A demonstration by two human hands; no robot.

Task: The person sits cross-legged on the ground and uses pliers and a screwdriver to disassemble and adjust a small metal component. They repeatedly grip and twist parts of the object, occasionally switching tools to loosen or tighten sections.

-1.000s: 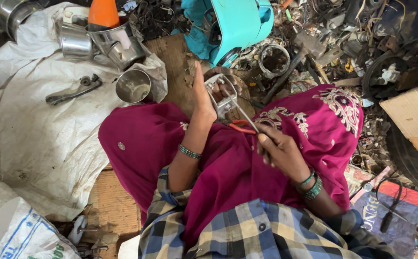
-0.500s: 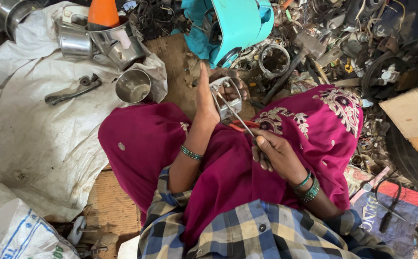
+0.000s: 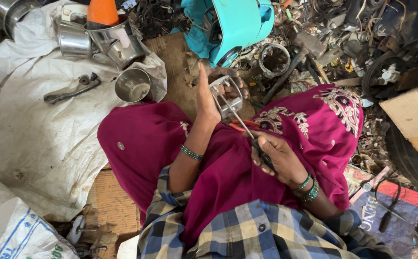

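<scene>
I sit with a magenta cloth over my knees. My left hand grips a small grey metal part with a wire frame, held upright above my lap. My right hand is closed on the dark handle of a screwdriver, whose thin shaft slants up and left with its tip against the metal part. Red-handled pliers lie on the cloth just under the shaft. Bangles are on both wrists.
A steel bowl, steel tins, an orange cone and a wrench-like tool lie on white sacking at left. A turquoise appliance shell and a scrap pile sit ahead; cardboard is at right.
My left hand has lifted the metal part slightly and turned it. My right hand has slid down and right along the screwdriver, which now points more steeply at the part.
</scene>
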